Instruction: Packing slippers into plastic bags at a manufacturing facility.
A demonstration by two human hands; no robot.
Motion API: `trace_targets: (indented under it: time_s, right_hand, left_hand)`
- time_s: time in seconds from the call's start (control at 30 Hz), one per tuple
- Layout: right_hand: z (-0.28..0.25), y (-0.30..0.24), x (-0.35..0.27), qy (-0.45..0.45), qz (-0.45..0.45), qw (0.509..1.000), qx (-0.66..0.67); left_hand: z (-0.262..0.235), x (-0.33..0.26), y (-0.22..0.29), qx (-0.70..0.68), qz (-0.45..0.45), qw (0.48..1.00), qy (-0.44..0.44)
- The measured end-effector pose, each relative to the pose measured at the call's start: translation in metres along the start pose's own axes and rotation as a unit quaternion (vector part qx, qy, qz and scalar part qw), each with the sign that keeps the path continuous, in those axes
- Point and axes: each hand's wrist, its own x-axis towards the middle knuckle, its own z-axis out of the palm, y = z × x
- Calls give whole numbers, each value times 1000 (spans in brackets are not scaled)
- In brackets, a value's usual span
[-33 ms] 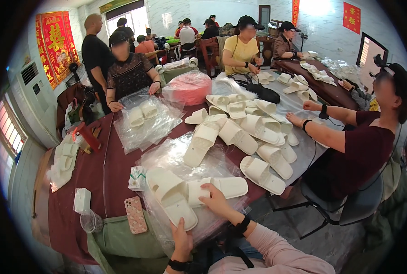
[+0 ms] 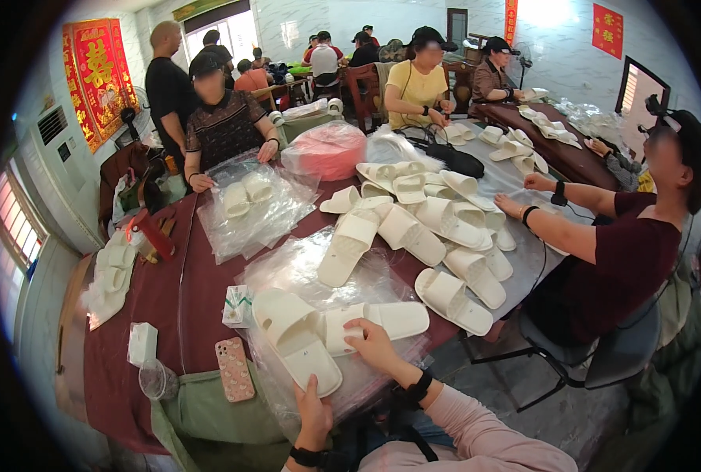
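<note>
My left hand is closed on the near end of a white open-toe slipper, its thumb lying on the sole. That slipper is tilted, with its broad strap toward the upper left. A second white slipper lies crosswise just right of it, its strap side partly behind the first. My right hand grips this second slipper near its strap, fingers bent over the upper edge. Both slippers are above a stack of clear plastic bags. Part of my right fingers is hidden.
A heap of white slippers spreads ahead and right. Left are a patterned phone, a clear cup, small white boxes and a red flask. Across the table, a co-worker handles bagged slippers; another person sits right.
</note>
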Motion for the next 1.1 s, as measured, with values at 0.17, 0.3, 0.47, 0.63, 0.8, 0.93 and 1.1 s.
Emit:
trace_targets:
  time_s: [0.17,0.3,0.47,0.63,0.8,0.93,1.1]
  right_hand:
    - [16,3,-3,114,-116,987,-14]
    - [22,-15,-12,135,-124,979,-92]
    - [34,-9,3,70,-239,964,94]
    - [34,-21,4,-13,-175,961,214]
    - [29,-43,0,50,-168,979,103]
    - [28,-37,12,54,-169,973,150]
    - [21,-28,18,-57,-93,972,206]
  left_hand:
    - [17,-6,6,-26,-20,999,-9]
    - [20,-14,5,-1,0,1000,-30]
    - [23,-24,-2,6,-23,998,-50]
    - [21,-24,-4,17,-3,998,-65]
    - [20,-26,0,9,-32,999,-41]
    - [17,-27,-2,25,-47,998,-39]
    - [16,-17,-8,18,-39,999,-33]
